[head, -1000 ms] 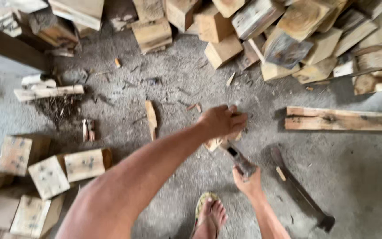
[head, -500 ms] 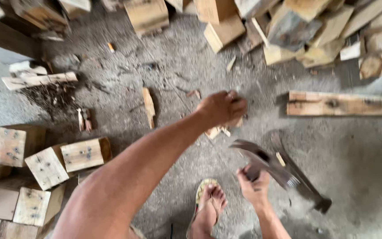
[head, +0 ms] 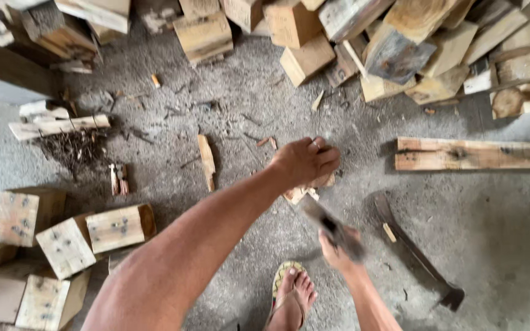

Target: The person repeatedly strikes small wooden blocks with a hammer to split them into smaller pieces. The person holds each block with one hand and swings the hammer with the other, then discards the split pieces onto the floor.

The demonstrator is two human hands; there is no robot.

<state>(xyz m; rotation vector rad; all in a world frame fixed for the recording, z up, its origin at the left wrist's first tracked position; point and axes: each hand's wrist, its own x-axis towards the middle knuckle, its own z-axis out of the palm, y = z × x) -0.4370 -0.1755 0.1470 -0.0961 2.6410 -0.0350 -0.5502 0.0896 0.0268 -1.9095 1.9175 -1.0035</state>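
Concrete floor (head: 492, 245), grey and littered with chips, fills the view from above. The left hand (head: 305, 160) reaches out at the end of a long bare forearm, its fingers (head: 320, 147) curled down over the top of a small pale wooden piece (head: 305, 191), which stands on the floor near the middle of the frame; only its lower edge shows below the palm. Just beneath it, the right hand (head: 337, 251) has its fingers clenched around the handle of a dark hatchet-like tool (head: 329, 227), which is blurred and slants up toward the wooden piece; whether the blade touches the wood cannot be told. A foot in a patterned sandal (head: 289, 294) rests on the floor beside the right wrist. To the right of the tool lies a long dark metal bar (head: 412, 248), and above it a flat weathered plank (head: 473, 153). A heap of cut wooden blocks (head: 400, 43) crowds the top edge, while square pale blocks with nail marks (head: 62, 239) sit at lower left. A thin wooden splinter (head: 206, 160) lies left of the left hand.
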